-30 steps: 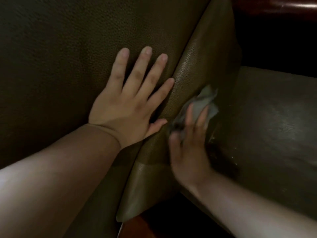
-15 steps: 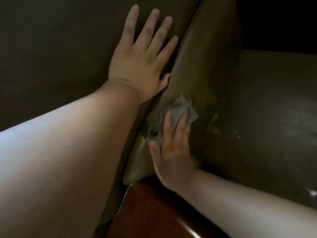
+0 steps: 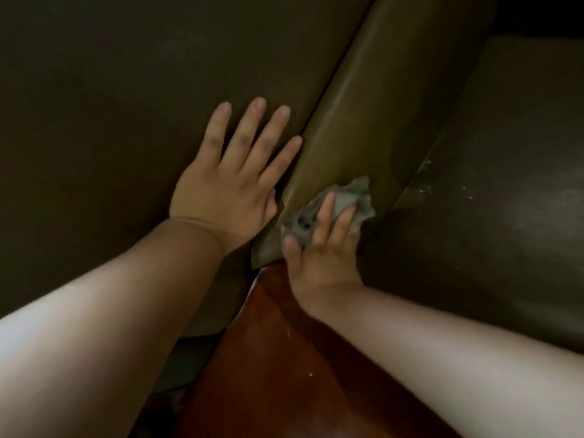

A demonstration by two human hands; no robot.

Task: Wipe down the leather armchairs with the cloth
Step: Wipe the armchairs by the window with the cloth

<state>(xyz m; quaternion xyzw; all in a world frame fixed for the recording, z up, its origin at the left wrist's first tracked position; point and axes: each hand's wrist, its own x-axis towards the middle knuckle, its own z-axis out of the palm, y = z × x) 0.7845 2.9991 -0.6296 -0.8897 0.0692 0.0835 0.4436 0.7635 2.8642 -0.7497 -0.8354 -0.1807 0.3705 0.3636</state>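
Wiping was under way on the narrow leather panel (image 3: 357,128) that ran diagonally between two broader cushions. The right hand (image 3: 322,257) pressed a crumpled grey cloth (image 3: 344,203) against the lower end of this panel, its fingers (image 3: 324,216) laid over the cloth and bent slightly round it, gripping it against the leather. The left hand (image 3: 227,184) lay flat with straight, spread fingers on the dark cushion (image 3: 126,105) to the left, holding nothing and apparently bracing or pushing that cushion aside to expose the panel. To the right, the seat cushion (image 3: 505,200) carried pale specks and a dull sheen near the seam, so it probably had yet to be wiped, or was damp; the view could not settle which. Below the hands lay a polished reddish wood surface (image 3: 284,358). Judged from this view, the task was at an early or middle stage: one seam area was being treated, while the upper panel, the broad cushions and any other armchairs remained to be covered.
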